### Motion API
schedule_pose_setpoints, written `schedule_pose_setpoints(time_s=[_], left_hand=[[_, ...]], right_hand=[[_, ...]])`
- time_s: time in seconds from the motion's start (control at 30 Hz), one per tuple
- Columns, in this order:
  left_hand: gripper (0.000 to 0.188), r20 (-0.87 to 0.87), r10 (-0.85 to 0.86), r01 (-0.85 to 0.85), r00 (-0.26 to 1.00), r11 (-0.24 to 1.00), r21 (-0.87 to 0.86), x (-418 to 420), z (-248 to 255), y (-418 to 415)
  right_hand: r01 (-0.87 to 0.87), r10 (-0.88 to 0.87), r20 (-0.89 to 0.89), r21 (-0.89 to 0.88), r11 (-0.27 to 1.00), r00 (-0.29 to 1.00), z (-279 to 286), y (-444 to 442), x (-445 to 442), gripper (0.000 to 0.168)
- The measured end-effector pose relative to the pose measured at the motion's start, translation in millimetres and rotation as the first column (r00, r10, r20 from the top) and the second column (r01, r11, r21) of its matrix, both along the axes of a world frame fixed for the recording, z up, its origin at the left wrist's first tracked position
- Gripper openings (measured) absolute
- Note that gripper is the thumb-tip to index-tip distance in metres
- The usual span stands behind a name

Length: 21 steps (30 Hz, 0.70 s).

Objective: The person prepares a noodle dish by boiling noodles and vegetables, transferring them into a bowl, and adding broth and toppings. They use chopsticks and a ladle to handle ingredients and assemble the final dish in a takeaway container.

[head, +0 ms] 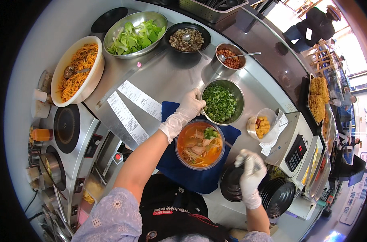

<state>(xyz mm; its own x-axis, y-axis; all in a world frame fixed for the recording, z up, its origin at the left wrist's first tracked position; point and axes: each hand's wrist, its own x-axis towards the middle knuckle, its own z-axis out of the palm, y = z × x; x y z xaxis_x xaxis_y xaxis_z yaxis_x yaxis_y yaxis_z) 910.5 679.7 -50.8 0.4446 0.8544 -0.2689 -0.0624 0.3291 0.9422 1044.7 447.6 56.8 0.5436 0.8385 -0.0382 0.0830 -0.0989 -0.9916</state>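
Observation:
My gloved left hand (189,106) grips the rim of a steel pot (243,104) of chopped green onions (219,103). Just below it, a round clear plastic bowl (223,151) of reddish noodle soup stands on a folded blue cloth (168,165). Sliced meat, bean sprouts and a small heap of chopped greens (210,133) lie on the soup. To the right of the bowl, my gloved right hand (251,174) hovers with bent fingers near black stacked dishes (230,184); its fingertips are blurred, and whether they hold anything cannot be told.
Two printed slips (127,119) lie left on the steel counter (177,78). Behind stand a peanut pot (223,72), a snail-meat bowl (168,30), a lettuce bowl (162,21) and a shredded-carrot tub (100,66). Right are a clear cup (272,116) and a keypad machine (285,145); left, an induction hob (67,128).

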Motion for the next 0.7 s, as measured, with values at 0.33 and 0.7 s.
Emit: schedule_pose_setpoints(time_s=[0.33,0.7], left_hand=[[0.016,-0.025,-0.041,0.041,0.999,0.999,0.005,0,-1,5],[0.014,-0.024,-0.025,0.025,0.999,0.999,0.042,3,2,2]], right_hand=[[-0.344,0.117,0.827,0.097,0.934,0.550,-24,15,9,0.022],[0.079,-0.080,-0.001,-0.036,0.996,0.997,-71,89,22,0.018]])
